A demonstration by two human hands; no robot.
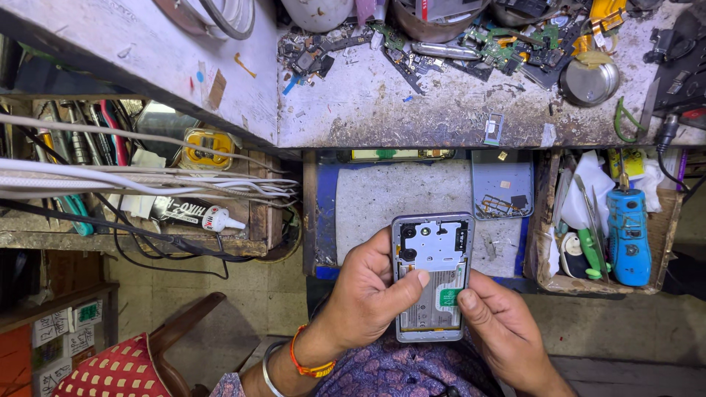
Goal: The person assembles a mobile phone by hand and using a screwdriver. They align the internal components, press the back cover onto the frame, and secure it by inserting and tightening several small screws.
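Note:
An opened phone with its back cover off lies face down in my hands, showing a silver inner plate, a camera hole and a grey battery with a green tab. My left hand grips its left edge, thumb pressed on the middle of the battery. My right hand holds the lower right edge, thumb and forefinger pinching at the green tab. An orange thread band and a metal bangle are on my left wrist.
A dirty workbench above carries circuit boards and a round metal tin. A pulled-out drawer holds a grey tray. A box at right contains a blue tool and tweezers. Cables and a glue tube lie on the left shelf.

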